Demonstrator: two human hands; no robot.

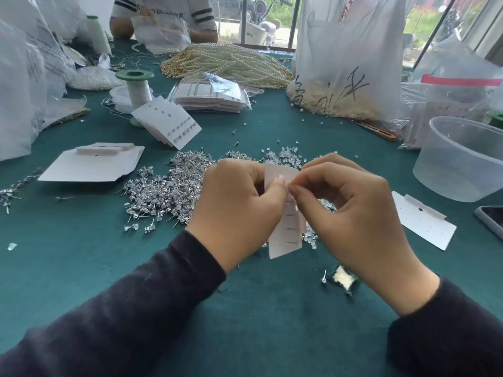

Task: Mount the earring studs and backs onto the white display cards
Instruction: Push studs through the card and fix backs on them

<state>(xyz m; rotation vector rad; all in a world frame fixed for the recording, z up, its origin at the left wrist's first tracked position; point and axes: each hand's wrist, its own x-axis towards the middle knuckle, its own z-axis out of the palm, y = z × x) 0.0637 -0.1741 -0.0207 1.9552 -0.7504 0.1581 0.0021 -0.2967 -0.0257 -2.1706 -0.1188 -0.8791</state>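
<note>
My left hand (pixel 239 210) grips a white card (pixel 285 240) upright. My right hand (pixel 353 213) pinches it, just in front of the stud pile (pixel 163 191).

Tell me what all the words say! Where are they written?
Big plastic bag: black handwritten characters, too scrawled to read for sure.
Top of the same bag: red print, too blurred.
Shirt of the person opposite: a line of print, too blurred.
Nothing else has readable words.
</note>
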